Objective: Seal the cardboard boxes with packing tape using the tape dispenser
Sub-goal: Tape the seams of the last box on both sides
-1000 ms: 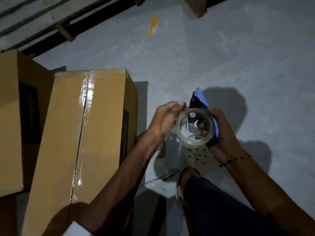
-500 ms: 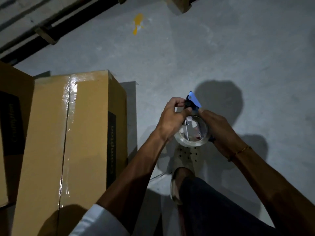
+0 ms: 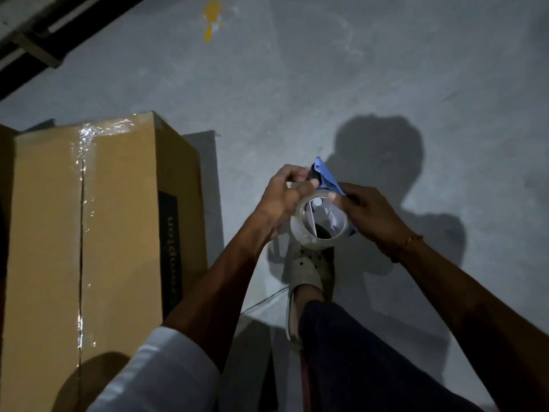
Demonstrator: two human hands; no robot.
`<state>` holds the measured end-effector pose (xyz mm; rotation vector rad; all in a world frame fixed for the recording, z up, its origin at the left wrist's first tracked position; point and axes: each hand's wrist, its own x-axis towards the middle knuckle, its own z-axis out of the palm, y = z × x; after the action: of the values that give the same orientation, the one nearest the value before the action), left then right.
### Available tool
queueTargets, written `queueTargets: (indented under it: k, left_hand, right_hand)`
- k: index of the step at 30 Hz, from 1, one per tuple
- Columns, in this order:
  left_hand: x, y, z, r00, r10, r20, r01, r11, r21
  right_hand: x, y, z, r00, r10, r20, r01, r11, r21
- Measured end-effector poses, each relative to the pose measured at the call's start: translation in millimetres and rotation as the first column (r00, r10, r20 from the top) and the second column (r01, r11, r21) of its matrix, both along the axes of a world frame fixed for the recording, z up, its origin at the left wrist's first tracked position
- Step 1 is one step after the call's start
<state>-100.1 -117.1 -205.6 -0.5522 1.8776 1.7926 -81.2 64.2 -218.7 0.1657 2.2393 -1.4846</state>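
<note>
A blue tape dispenser (image 3: 326, 177) with a roll of clear tape (image 3: 309, 236) is held over the floor at the centre of the view. My right hand (image 3: 367, 214) grips the dispenser from the right side. My left hand (image 3: 286, 194) pinches at the tape near the dispenser's front end, fingers curled against the roll. To the left stands a long cardboard box (image 3: 118, 221) with shiny clear tape (image 3: 80, 185) running down its top seam.
The edge of a second cardboard box (image 3: 5, 173) shows at the far left. My foot in a perforated shoe (image 3: 310, 266) is on the grey concrete floor (image 3: 371, 69) under the dispenser. A yellow paint mark (image 3: 212, 17) and dark rails (image 3: 35, 40) lie at the top.
The view has swung right, so the boxes slid left and the far left one is almost out of frame. My left hand moved from the roll's side up to the dispenser's front end.
</note>
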Motion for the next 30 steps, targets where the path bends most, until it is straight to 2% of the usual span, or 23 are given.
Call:
queueTargets:
  k: [4,8,12,16,18,21,23,26,30]
  left_hand:
    - [7,-50,23,0.992,0.058,-0.113,-0.067,0.995,-0.077]
    - [21,-112,54,0.974,0.116,-0.197,-0.148,0.976,-0.159]
    - [52,-179,82,0.953,0.191,-0.236,-0.236,0.955,-0.179]
    - [88,-242,94,0.934,0.251,-0.254,-0.306,0.93,-0.204]
    - [105,-272,96,0.924,0.281,-0.258,-0.339,0.916,-0.217]
    - [122,-308,91,0.935,0.273,-0.228,-0.325,0.916,-0.234]
    - [129,-330,80,0.946,0.226,-0.234,-0.294,0.903,-0.314]
    - [135,-350,65,0.951,0.158,-0.266,-0.272,0.836,-0.476]
    - [126,-366,52,0.927,0.148,-0.345,-0.319,0.795,-0.516]
  right_hand:
    - [-17,-42,25,0.965,0.212,-0.154,-0.199,0.975,0.098]
    - [-33,-100,57,0.88,0.43,-0.201,-0.407,0.901,0.148]
    - [-32,-167,79,0.744,0.612,-0.269,-0.607,0.787,0.111]
    - [-27,-241,90,0.555,0.768,-0.319,-0.733,0.633,0.25]
    - [-22,-274,92,0.499,0.812,-0.303,-0.763,0.577,0.292]
    - [-12,-308,91,0.463,0.846,-0.266,-0.777,0.531,0.338]
    - [-10,-328,90,0.453,0.855,-0.251,-0.777,0.517,0.359]
    - [-9,-352,87,0.466,0.848,-0.251,-0.754,0.53,0.389]
    - [-12,-369,76,0.494,0.818,-0.294,-0.731,0.574,0.369]
